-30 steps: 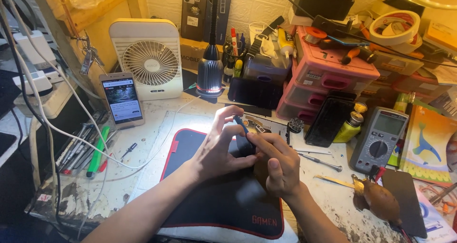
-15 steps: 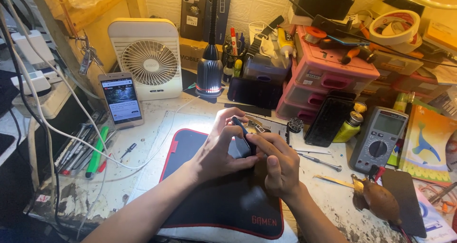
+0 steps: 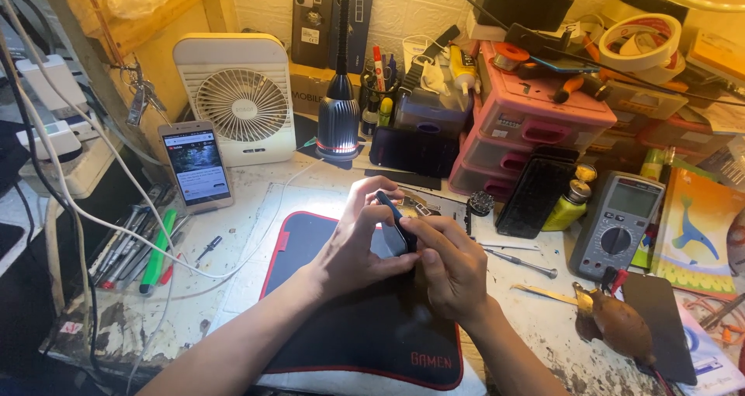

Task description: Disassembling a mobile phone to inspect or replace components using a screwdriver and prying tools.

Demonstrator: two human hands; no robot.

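Dark phone [image 3: 390, 229] tilted up more on edge than second ago. Left hand [image 3: 358, 245] and right hand [image 3: 450, 264] both grasp it above black mat [image 3: 341, 342] on surface. Opening seemingly underway, no parts separated yet.

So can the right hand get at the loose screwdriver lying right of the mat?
Probably yes. The right hand is pinching the dark phone with the left hand, but the screwdriver lies close beside it on open bench, unobstructed.

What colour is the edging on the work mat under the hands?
Red edging on the black rectangular work mat, clearest in the head view.
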